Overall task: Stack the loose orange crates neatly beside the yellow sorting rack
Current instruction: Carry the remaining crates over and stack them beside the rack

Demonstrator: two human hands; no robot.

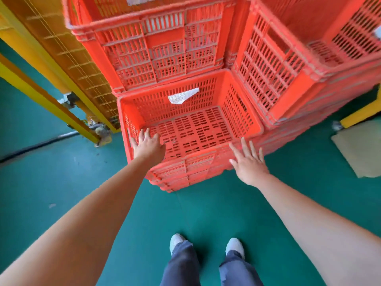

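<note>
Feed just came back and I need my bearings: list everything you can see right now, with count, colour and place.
front crate stack: one low stack, orange, floor centre, top crate open
paper scrap: one, white, on that crate's back wall
rear crate stack: one, taller, orange, behind it
right crate stack: one, orange, right of both
sorting rack: one, yellow, left
floor: green, all around
cable: one, black, floor left
cardboard sheet: one, tan, floor right
shoes: two, white, bottom centre
left hand: open, at the front crate's near-left rim
right hand: open, fingers spread, by its near-right corner
</note>
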